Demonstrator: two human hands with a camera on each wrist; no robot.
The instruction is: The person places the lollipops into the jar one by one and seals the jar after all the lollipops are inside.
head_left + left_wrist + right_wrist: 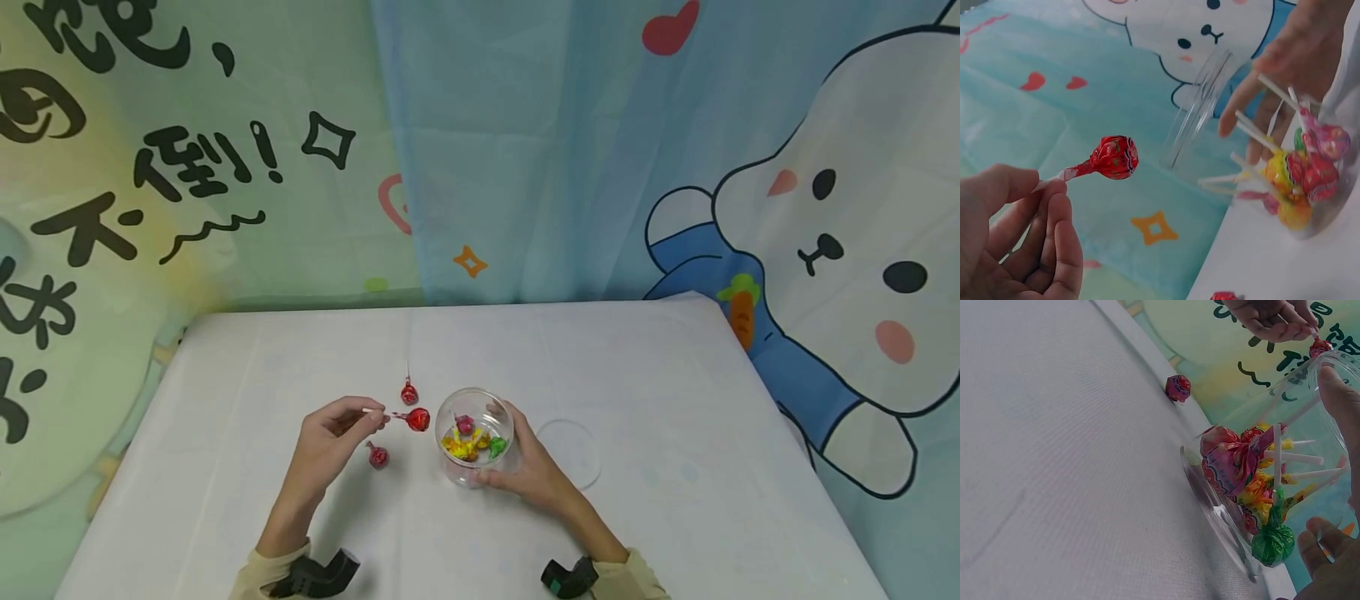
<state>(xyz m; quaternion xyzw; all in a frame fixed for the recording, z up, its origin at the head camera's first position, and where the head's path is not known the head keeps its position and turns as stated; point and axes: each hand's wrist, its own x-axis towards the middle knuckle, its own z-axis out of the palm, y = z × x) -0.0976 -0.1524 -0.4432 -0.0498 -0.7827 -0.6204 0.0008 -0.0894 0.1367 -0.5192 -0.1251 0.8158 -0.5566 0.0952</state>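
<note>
My left hand [330, 442] pinches the white stick of a red-wrapped lollipop [417, 419] between thumb and fingers. The lollipop's head points toward the mouth of a clear jar [459, 477], just left of its rim. My right hand [531, 468] grips the jar from its right side, thumb at the front. Inside the jar lie several wrapped lollipops: yellow ones [1280, 172], a green one [1274, 544] and a pink-purple one [1232, 465] among them. Their white sticks point up toward the opening. In the right wrist view the jar's base sits at the white tabletop.
Two more red lollipops lie on the white table [675, 500], one behind the held lollipop [408, 393] and one in front of it [378, 457]. A faint clear round outline [599, 457], like a lid, lies right of the jar. A printed curtain [517, 167] hangs behind the table.
</note>
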